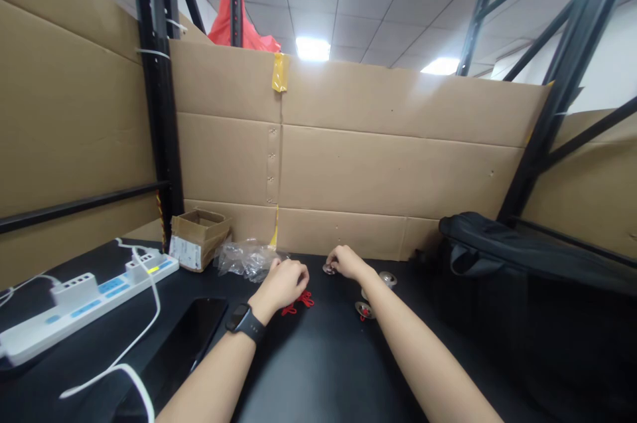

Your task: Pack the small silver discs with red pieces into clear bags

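- Head view, landmark the clear plastic bag (245, 259): the left hand (284, 282) is just right of it, fingers curled inward; whether they grip anything, I cannot tell.
- Red cords (297, 303) lie right of the bag and nearer the wearer, beside that hand.
- Farther right of the bag, the right hand (345, 261) has its fingertips nearly together, pinching a metal disc (328, 269).
- Farthest right of the bag, a red-corded disc (365, 310) lies by the right forearm.

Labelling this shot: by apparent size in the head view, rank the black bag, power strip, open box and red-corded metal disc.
1. Black bag
2. Power strip
3. Open box
4. Red-corded metal disc
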### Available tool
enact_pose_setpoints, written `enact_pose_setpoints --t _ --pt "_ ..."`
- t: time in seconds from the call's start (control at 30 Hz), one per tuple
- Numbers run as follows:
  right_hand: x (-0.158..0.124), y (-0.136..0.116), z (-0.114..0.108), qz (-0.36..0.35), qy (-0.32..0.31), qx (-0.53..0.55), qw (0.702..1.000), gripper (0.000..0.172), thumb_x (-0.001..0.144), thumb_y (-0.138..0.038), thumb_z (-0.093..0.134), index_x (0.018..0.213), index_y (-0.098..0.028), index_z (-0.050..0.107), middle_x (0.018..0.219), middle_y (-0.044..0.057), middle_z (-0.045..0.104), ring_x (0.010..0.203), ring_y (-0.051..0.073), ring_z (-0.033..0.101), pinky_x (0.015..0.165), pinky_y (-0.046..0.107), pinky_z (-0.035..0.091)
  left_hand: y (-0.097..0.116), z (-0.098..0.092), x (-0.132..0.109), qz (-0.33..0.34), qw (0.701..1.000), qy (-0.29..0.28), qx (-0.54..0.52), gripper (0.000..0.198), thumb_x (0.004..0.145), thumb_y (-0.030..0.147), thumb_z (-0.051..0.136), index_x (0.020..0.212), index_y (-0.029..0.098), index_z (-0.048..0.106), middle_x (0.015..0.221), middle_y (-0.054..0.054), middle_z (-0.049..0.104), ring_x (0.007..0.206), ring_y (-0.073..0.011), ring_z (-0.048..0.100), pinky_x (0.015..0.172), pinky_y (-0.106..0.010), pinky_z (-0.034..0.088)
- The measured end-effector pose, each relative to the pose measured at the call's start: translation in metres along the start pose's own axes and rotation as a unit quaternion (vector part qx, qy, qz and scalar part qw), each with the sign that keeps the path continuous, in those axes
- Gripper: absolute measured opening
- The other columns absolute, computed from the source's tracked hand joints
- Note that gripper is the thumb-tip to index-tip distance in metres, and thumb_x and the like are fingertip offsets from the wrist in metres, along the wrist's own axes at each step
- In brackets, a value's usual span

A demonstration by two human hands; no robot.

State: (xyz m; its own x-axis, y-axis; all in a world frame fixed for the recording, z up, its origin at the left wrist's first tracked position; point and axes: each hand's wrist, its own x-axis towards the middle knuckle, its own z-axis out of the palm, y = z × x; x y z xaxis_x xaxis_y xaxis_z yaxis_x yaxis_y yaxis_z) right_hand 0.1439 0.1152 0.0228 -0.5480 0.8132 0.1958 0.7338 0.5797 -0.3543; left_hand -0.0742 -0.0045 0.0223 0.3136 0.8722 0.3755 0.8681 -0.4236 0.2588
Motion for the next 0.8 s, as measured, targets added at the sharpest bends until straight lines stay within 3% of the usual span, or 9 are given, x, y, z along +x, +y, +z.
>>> enact_pose_setpoints --t 0.1,0.17,0.3,0.4,0.6,0.7,0.8 --pt "-0.015 -0.003 -0.001 0.000 0.048 0.023 0.999 0.025 0.078 -0.007 0.057 0.086 -0.017 0.078 0.084 0.007 0.078 0.080 0.018 0.073 0.077 0.025 0.051 0.003 0.007 0.001 -0.021 0.999 -0.013 -0.041 0.022 0.091 0.025 0.051 0.086 0.027 0.072 0.093 -0.001 0.076 0.097 -0.0231 0.065 0.090 -0.038 0.031" --pt "-0.027 -0.006 0.000 0.006 0.095 0.105 0.990 0.019 0.081 -0.013 0.058 0.088 -0.016 0.076 0.086 0.007 0.078 0.080 0.019 0.073 0.077 0.027 0.052 0.007 0.012 0.002 -0.026 0.998 -0.011 -0.062 0.021 0.091 0.026 0.052 0.091 0.029 0.072 0.094 0.000 0.076 0.099 -0.0229 0.065 0.091 -0.039 0.031" --pt "-0.055 -0.016 0.003 0.033 0.151 0.355 0.922 0.017 0.080 -0.029 0.066 0.088 -0.015 0.068 0.080 0.006 0.073 0.072 0.021 0.073 0.063 0.028 0.053 0.021 0.020 0.002 -0.007 0.995 0.045 -0.091 0.022 0.094 0.029 0.052 0.111 0.031 0.067 0.108 -0.001 0.074 0.106 -0.0225 0.063 0.090 -0.037 0.032" --pt "-0.077 -0.027 0.006 0.030 0.156 0.440 0.884 0.020 0.077 -0.033 0.071 0.087 -0.016 0.066 0.080 0.004 0.071 0.072 0.020 0.072 0.062 0.027 0.053 0.039 0.024 0.001 0.031 0.991 0.064 -0.115 0.022 0.096 0.032 0.052 0.114 0.030 0.064 0.113 -0.002 0.072 0.106 -0.0216 0.063 0.088 -0.035 0.033" --pt "-0.102 -0.042 0.009 0.039 0.158 0.530 0.832 0.023 0.073 -0.033 0.076 0.081 -0.017 0.061 0.084 0.001 0.066 0.061 0.014 0.067 0.062 0.029 0.055 0.066 0.027 0.000 0.043 0.990 0.093 -0.092 0.010 0.094 0.027 0.056 0.093 0.025 0.065 0.094 0.000 0.072 0.091 -0.0193 0.063 0.082 -0.034 0.032" --pt "-0.105 -0.046 0.006 0.046 0.153 0.549 0.820 0.027 0.073 -0.032 0.077 0.092 -0.018 0.064 0.088 0.001 0.065 0.066 0.014 0.068 0.065 0.030 0.057 0.065 0.026 0.002 0.038 0.990 0.100 -0.092 0.011 0.096 0.026 0.053 0.095 0.025 0.064 0.094 0.000 0.072 0.089 -0.0187 0.063 0.081 -0.034 0.032" --pt "-0.108 -0.048 0.001 0.014 0.123 0.551 0.825 0.041 0.072 -0.030 0.080 0.109 -0.022 0.066 0.109 0.004 0.065 0.079 0.014 0.069 0.075 0.030 0.058 0.059 0.024 0.004 0.028 0.986 0.105 -0.126 0.015 0.098 0.030 0.048 0.099 0.024 0.062 0.097 -0.001 0.072 0.089 -0.0189 0.065 0.083 -0.034 0.035"
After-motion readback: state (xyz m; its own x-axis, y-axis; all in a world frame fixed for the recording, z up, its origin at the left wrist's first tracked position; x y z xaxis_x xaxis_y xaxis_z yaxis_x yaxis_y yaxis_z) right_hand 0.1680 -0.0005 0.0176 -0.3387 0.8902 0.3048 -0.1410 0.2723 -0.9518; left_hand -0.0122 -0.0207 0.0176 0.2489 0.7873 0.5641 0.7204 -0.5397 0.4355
